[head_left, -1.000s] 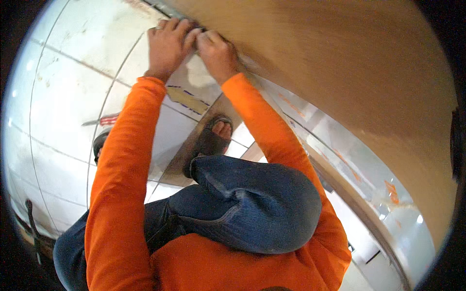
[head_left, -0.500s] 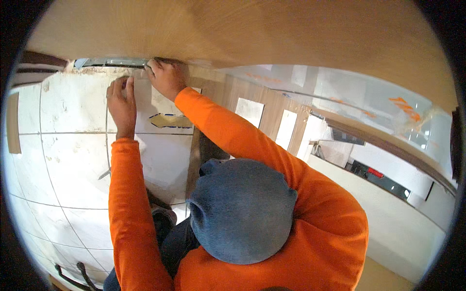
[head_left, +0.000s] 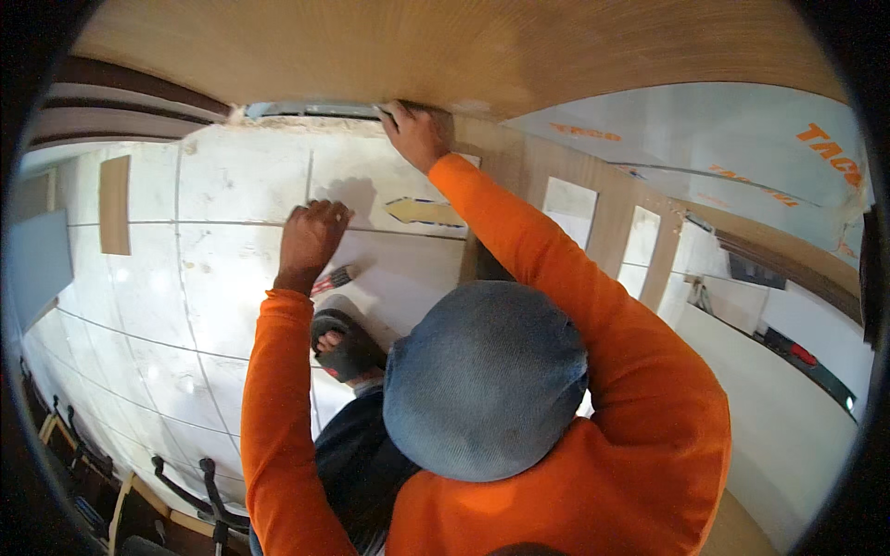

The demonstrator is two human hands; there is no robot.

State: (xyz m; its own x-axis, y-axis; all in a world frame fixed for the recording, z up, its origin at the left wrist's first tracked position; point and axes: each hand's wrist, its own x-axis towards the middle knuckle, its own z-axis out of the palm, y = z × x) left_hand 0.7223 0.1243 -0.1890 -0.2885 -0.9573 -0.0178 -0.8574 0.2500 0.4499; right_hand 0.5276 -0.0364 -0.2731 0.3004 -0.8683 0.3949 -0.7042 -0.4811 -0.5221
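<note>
While blurred, right hand (head_left: 417,134) fingertips hidden.

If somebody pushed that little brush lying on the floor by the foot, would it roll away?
Probably not. The brush looks flat-handled and lies on its side on the tiled floor, so it would likely slide rather than roll. The glossy tiles suggest it would skid easily. It looks small, so probably light; its bristle end should bend, its handle stay stiff.
</note>
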